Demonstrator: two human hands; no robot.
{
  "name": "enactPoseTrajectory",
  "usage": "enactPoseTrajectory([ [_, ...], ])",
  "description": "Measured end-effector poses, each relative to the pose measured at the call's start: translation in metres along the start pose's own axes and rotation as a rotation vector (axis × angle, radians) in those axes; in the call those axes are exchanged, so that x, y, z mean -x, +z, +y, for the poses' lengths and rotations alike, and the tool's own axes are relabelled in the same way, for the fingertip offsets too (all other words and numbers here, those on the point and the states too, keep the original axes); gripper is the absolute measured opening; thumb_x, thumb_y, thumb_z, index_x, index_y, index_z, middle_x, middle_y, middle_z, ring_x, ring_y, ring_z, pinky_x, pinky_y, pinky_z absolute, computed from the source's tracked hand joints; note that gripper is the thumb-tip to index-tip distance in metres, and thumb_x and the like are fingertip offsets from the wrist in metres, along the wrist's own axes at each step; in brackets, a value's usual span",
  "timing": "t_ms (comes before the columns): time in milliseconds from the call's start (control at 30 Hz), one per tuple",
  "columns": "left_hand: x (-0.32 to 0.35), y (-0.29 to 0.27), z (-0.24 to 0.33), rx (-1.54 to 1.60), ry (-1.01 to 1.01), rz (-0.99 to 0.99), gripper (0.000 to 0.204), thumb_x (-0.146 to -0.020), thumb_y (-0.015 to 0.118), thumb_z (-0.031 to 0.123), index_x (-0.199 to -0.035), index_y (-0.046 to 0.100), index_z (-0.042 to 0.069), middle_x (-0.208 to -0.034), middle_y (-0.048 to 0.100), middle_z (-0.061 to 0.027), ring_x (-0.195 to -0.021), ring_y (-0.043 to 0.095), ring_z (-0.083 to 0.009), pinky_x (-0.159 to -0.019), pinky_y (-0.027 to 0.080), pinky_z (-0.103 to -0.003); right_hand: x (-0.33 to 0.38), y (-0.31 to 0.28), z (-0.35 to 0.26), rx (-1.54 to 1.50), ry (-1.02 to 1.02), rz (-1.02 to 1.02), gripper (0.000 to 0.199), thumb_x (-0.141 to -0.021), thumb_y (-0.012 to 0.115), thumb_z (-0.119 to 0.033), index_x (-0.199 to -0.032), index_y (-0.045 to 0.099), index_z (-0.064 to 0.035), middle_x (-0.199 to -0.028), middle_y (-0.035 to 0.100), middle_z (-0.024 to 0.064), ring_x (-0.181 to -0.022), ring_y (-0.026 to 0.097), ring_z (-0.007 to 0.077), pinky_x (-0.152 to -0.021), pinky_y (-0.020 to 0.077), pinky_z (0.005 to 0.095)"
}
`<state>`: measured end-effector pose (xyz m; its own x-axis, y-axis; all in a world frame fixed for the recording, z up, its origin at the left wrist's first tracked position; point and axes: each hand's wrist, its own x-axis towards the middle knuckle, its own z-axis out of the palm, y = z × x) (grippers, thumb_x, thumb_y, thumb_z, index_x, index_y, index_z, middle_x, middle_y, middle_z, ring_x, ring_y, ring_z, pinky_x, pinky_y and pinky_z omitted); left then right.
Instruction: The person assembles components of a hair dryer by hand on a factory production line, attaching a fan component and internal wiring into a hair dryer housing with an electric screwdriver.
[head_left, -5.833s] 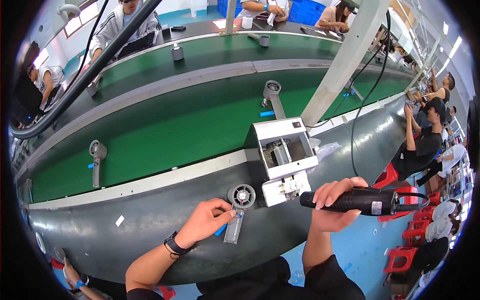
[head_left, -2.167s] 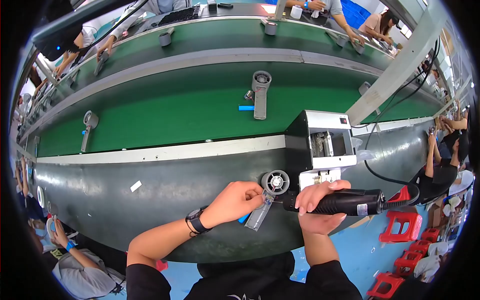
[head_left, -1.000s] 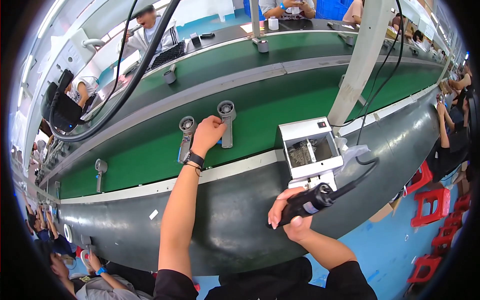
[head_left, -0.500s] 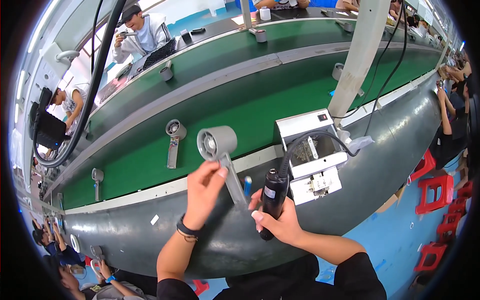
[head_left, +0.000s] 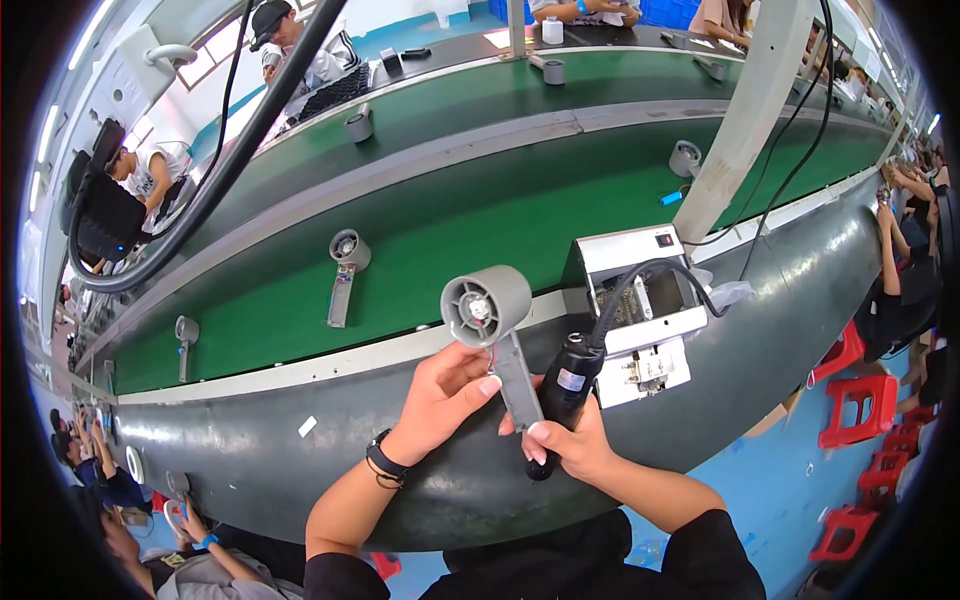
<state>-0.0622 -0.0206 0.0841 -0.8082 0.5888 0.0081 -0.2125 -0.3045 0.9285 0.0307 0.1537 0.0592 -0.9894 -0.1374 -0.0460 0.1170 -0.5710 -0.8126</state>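
A grey handheld fan point(head_left: 488, 308) with a round, ribbed head and an opened hollow handle is held over the near black work surface. My left hand point(head_left: 440, 400) grips its handle just under the head, thumb on the handle's edge and fingers behind. Thin wires show at the neck. My right hand point(head_left: 578, 440) is wrapped around a black electric screwdriver point(head_left: 566, 390), tilted with its cable end up. Some right fingertips touch or sit close to the lower end of the fan handle; the exact contact is hidden behind the screwdriver.
A screw feeder box point(head_left: 640, 300) stands right of my hands, with the screwdriver cable looping over it. The green conveyor point(head_left: 430, 240) beyond carries several grey fans and a blue battery point(head_left: 670, 199). A slanted post point(head_left: 745, 120) rises behind the feeder. Red stools point(head_left: 858, 412) and co-workers surround the line.
The fan and my left hand have come right, closer to the screwdriver. My left fingers have settled around the handle. The blue cylinder beside the handle is no longer visible. The whole view has shifted slightly.
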Motion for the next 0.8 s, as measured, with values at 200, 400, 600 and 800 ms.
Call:
enactPoseTrajectory([
  [200,-0.002,-0.016,0.003,-0.088,0.04,-0.038,0.032,-0.095,0.06,-0.001,-0.127,0.056,-0.003,-0.126,0.059,-0.0117,-0.117,0.058,-0.0187,-0.101,0.046,-0.034,-0.002,-0.003,-0.003,0.006,-0.03,-0.007,0.065,-0.086,0.074,-0.025,-0.135,0.039,0.0018,-0.092,0.065,0.0211,-0.053,0.055,0.0127,-0.055,0.0486,0.0276],
  [400,-0.002,-0.008,0.03,-0.427,0.231,0.14,0.028,-0.095,0.059,-0.001,-0.123,0.062,-0.005,-0.114,0.064,-0.0105,-0.098,0.063,-0.0139,-0.088,0.052,-0.028,-0.003,0.003,-0.004,0.071,-0.071,0.075,0.079,-0.084,0.077,-0.027,-0.141,0.034,0.006,-0.091,0.065,0.0184,-0.055,0.057,0.0125,-0.055,0.0485,0.0261],
  [600,-0.006,-0.026,0.017,-0.127,-0.114,-0.001,0.023,-0.097,0.061,0.007,-0.117,0.064,-0.003,-0.102,0.068,-0.0067,-0.09,0.062,-0.0122,-0.079,0.052,-0.028,-0.002,-0.001,-0.004,0.131,-0.111,0.058,0.081,-0.086,0.074,-0.032,-0.142,0.032,0.0092,-0.089,0.064,0.0176,-0.058,0.058,0.0131,-0.055,0.0485,0.0265],
  [800,-0.003,-0.014,0.001,0.081,-0.149,-0.107,0.024,-0.098,0.06,0.009,-0.118,0.064,-0.003,-0.107,0.068,-0.0069,-0.095,0.061,-0.0133,-0.088,0.05,-0.03,-0.003,-0.002,-0.002,0.058,-0.139,0.085,0.08,-0.088,0.073,-0.035,-0.142,0.033,0.0086,-0.089,0.064,0.0189,-0.055,0.056,0.0131,-0.055,0.0476,0.0274],
])
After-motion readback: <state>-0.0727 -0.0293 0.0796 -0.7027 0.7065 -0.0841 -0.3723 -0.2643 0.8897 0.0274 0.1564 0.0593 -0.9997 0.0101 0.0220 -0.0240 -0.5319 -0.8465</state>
